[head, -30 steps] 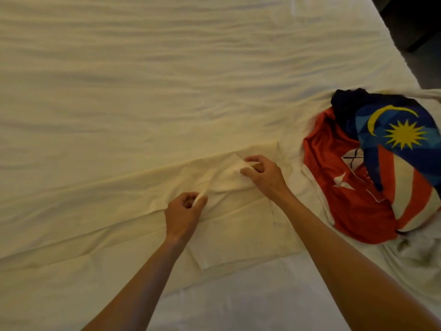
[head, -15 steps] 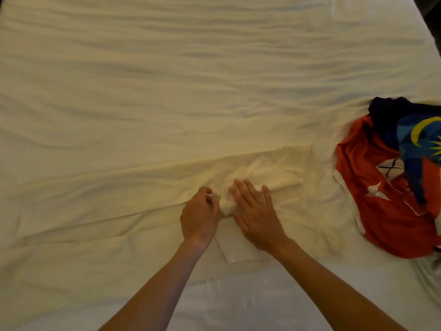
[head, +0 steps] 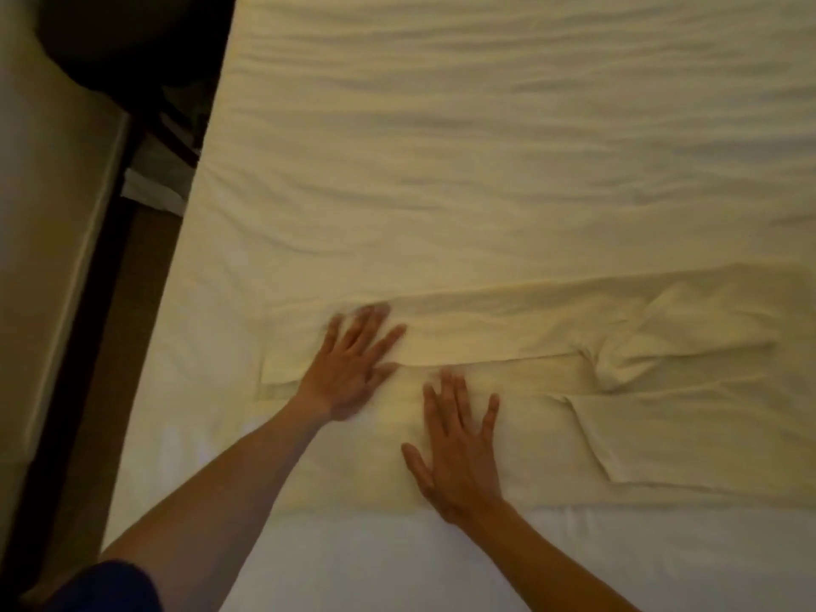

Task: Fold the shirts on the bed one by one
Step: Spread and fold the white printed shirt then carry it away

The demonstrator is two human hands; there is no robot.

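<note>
Both hands lie flat with fingers spread and hold nothing. The left hand presses the cream shirt near its end at about 9 o'clock, fingers fanned toward 1 o'clock; its fingertips are blurred, so it is probably sliding. The right hand sits just beside it, toward 4 o'clock, palm down on the nearer layer of cloth with fingers pointing to 12. Flat palms like these suit smoothing rather than lifting: the likely aim is to press out wrinkles and set the fold line before the next fold.

The shirt stretches as a long band across the near part of the bed, from the left hand out toward 3 o'clock, where it runs past the edge of view. It looks folded lengthwise, with a crease running between the two hands. Toward 2 o'clock a sleeve lies bunched and tucked onto the body (its exact layering is hard to read, cream on cream). That bunch may need flattening.

The sheet beyond is rumpled. At 9 to 11 o'clock the bed's edge drops to a dark gap and a pale wall. A blue sleeve shows at 7 o'clock.
</note>
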